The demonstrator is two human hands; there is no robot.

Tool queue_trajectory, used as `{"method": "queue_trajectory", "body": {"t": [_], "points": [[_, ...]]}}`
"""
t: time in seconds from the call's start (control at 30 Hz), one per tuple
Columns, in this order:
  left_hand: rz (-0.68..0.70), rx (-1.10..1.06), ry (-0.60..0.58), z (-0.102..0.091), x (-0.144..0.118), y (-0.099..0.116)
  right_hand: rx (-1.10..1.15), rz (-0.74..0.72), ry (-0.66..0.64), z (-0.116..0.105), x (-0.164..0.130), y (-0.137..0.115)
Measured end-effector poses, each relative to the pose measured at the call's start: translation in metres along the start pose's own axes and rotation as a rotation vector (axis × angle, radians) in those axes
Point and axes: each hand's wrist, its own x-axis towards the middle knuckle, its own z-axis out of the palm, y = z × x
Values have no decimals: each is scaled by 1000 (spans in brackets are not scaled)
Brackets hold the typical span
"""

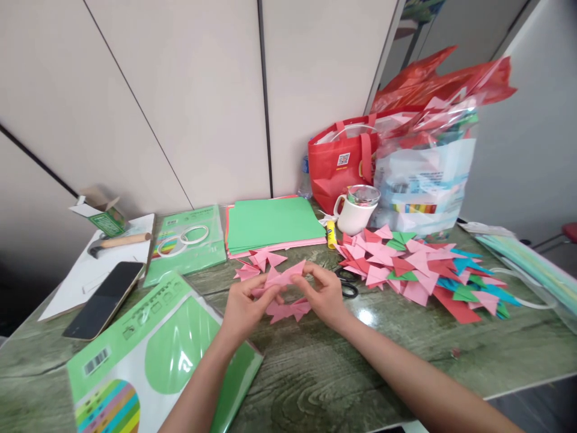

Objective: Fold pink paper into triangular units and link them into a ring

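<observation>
Between my two hands, just above the table, is a pink folded-paper piece [285, 277] with pointed ends. My left hand [247, 305] pinches its left side, and the fingers of my right hand [323, 294] are closed on its right side. Below it lies another pink folded piece [288, 310], partly hidden by my hands. Just behind, more pink folded pieces [264, 258] rest on the table. Black-handled scissors [348, 288] lie right of my right hand, partly under a heap of folded paper pieces [396, 261] in pink, red, green and blue.
Green paper sheets [277, 219] lie stacked at the back. Nearby stand a yellow glue stick [331, 234], a white mug [356, 210], a red bag [338, 174] and a plastic bag [424, 180]. Leftward are green paper packs [126, 343], a phone [106, 297] and a hammer [119, 242].
</observation>
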Motion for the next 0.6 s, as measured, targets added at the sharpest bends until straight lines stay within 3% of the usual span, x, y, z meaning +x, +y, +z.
{"method": "queue_trajectory", "body": {"t": [0.1, 0.27, 0.43, 0.6], "points": [[-40, -7, 17, 0, 1, 2, 8, 10, -44, 1, -1, 0], [-34, -42, -53, 0, 1, 4, -39, 44, -61, 1, -4, -2], [-65, -116, -80, -4, 2, -1, 71, 112, -81, -1, 1, 6], [-157, -352, 78, -10, 6, -9, 118, 193, -30, -5, 10, 30]]}}
